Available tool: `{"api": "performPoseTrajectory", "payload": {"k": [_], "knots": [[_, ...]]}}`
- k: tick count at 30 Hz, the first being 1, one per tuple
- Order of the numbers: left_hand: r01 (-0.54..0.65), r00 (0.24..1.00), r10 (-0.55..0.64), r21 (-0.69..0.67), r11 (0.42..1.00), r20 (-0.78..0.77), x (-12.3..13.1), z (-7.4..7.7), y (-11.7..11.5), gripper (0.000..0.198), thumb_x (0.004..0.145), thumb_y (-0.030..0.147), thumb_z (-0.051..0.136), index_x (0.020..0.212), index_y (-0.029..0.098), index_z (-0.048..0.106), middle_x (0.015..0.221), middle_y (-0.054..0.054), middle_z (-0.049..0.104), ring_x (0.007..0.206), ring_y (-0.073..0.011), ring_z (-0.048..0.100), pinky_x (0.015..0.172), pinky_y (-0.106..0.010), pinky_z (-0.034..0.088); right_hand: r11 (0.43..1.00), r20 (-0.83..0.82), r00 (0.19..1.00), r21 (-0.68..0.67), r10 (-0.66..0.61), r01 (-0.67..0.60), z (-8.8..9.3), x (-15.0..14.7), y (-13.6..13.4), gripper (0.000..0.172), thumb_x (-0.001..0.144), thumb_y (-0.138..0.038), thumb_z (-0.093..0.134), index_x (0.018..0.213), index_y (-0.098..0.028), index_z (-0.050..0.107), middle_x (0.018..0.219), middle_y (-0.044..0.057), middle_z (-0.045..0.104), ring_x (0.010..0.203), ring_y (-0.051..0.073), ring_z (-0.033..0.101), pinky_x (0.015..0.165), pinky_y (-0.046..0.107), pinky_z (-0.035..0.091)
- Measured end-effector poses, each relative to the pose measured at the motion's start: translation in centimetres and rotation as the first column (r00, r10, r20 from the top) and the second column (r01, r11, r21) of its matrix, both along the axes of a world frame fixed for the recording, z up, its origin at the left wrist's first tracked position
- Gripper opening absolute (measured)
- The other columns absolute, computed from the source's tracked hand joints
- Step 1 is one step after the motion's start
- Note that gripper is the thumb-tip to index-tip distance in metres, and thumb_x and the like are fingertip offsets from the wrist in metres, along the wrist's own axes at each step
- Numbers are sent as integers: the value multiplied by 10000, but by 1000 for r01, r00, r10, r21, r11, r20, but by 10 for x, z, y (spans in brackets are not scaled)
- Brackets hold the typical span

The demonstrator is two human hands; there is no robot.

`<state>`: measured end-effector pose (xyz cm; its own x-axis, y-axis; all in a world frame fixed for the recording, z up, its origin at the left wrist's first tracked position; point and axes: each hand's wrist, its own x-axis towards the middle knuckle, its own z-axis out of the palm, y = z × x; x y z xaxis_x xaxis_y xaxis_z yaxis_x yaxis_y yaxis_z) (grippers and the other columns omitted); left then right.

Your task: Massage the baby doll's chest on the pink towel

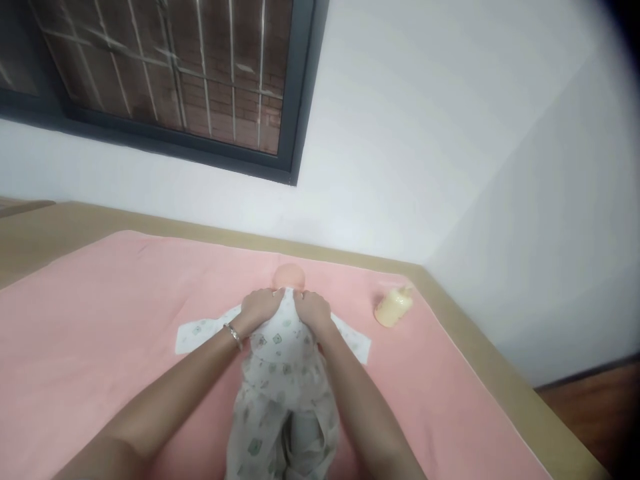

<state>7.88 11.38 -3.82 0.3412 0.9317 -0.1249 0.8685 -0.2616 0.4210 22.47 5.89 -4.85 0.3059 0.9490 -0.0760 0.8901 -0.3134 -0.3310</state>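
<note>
A baby doll (289, 275) lies on a pink mat (100, 320), its bald head pointing toward the wall. It wears a white baby shirt (283, 333) with a small green print, and the sleeves spread out to both sides. Matching trousers (257, 433) cover the legs nearest me. My left hand (261, 307), a bracelet at its wrist, is closed on the shirt beside the neck. On the other side of the neck, my right hand (313, 311) likewise closes on the cloth. Between the two hands the collar rises to a peak. My fingertips are partly hidden.
A pale yellow bottle (393, 307) lies tilted on the mat at the right. The mat covers most of a tan surface (480, 333), which meets a white wall (370, 200). A dark-framed window (295, 120) with bars is at the upper left.
</note>
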Motion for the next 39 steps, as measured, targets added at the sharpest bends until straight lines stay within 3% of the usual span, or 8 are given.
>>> {"api": "performPoseTrajectory", "payload": {"k": [9,24,32,39], "knots": [[-44,997,43,17,999,68,2,-28,8,668,879,610,185,1019,204,698,1039,-131,700,948,-304,645,767,-372,452,997,-14,998,48,-56,57,-10,-4,4,559,954,-453,225,1043,-127,672,1034,177,670,972,302,617,831,393,430],[-14,999,11,93,996,37,3,-42,10,728,902,600,106,963,191,705,972,-130,707,908,-292,644,771,-380,441,998,-45,997,-1,-65,65,-12,-1,6,604,951,-499,203,1081,-132,666,1063,169,660,981,294,612,840,381,426],[-17,1000,16,73,997,13,4,-42,8,753,899,615,82,1009,175,683,1011,-139,699,937,-287,642,785,-372,437,999,-86,995,-13,-47,46,-15,3,8,592,946,-502,210,1124,-137,642,1098,164,648,1020,299,598,856,396,427],[-14,999,17,71,997,-33,3,-25,4,705,898,616,149,996,153,672,1002,-145,693,933,-295,641,798,-378,435,999,-37,998,-16,-43,42,-6,-6,-4,554,959,-465,235,1144,-108,616,1146,197,616,1086,321,556,931,448,363]]}}
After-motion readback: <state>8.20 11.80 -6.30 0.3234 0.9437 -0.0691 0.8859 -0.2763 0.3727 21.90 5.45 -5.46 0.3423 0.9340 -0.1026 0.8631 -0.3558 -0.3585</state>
